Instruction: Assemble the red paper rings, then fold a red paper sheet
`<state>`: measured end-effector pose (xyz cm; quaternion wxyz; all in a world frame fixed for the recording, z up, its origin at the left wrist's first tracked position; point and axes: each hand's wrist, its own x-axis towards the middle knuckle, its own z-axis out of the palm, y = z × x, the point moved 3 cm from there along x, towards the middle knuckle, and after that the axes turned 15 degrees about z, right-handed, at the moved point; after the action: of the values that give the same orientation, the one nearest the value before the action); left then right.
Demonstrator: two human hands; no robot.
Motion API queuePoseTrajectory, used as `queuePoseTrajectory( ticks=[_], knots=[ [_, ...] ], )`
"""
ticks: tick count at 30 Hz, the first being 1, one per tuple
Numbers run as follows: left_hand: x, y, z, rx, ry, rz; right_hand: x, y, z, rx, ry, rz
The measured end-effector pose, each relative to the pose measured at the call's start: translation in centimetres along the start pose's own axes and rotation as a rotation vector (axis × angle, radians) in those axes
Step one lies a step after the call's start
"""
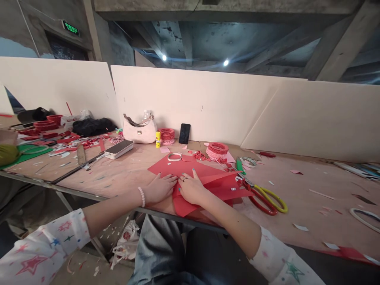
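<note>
Red paper sheets (194,168) lie in a loose, partly folded pile at the table's front edge. My left hand (160,189) rests flat at their left side, fingers stretched toward the right. Beside it my right hand (191,189) presses down on the paper, fingers spread and pointing left. The two hands' fingertips nearly meet. A white ring (174,157) sits at the sheets' far edge. To the right, scissors (265,198) with one red and one yellow handle lie with their blades toward the paper.
Behind the paper stand a stack of red rings (217,150), an upright phone (184,133), a yellow glue stick (158,139) and a pale handbag (140,130). A white box-shaped device (119,149) lies left. White boards (190,99) close off the table's back. Paper scraps are scattered about.
</note>
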<state>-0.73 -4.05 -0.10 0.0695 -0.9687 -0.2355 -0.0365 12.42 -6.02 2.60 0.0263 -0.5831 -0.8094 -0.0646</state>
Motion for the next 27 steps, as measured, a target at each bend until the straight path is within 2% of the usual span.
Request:
queuePoseTrajectory(
  ticks=[6, 14, 27],
  knots=[
    [0.4, 0.3, 0.1, 0.005, 0.029, -0.015, 0.0, -0.6, 0.0, -0.041, 0.012, 0.019],
    [0.5, 1.7, 0.1, 0.109, -0.028, -0.045, -0.5, -1.1, 0.7, -0.012, 0.041, 0.042],
    [0.2, 1.5, 1.1, 0.156, -0.032, -0.097, -0.5, -1.9, 1.2, -0.078, 0.039, 0.058]
  ],
)
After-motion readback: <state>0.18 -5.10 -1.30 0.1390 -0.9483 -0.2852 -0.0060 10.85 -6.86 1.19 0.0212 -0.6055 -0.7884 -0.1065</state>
